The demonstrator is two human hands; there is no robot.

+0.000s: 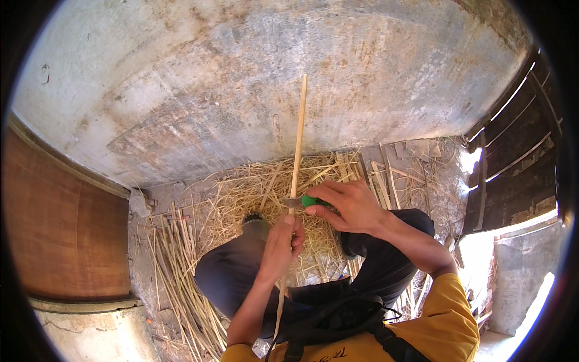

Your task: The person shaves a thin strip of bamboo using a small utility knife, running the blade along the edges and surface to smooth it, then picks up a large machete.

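Observation:
A long, pale bamboo strip (299,133) runs upright between my knees, its far end raised in front of the wall. My left hand (280,244) is closed around it, and the strip's thinner tail hangs down past my wrist toward my lap. In my right hand (353,206) is a knife with a green handle (309,200). Its short blade lies across the strip, touching it just beyond my left fingertips. My right fingers hide part of the handle.
Curly shavings (241,189) cover the floor around my feet. A bundle of long strips (181,283) lies at left, with more slats (386,181) at right. A stained concrete wall (241,90) rises ahead; a brown wooden panel (72,223) stands at left, dark boards (518,157) at right.

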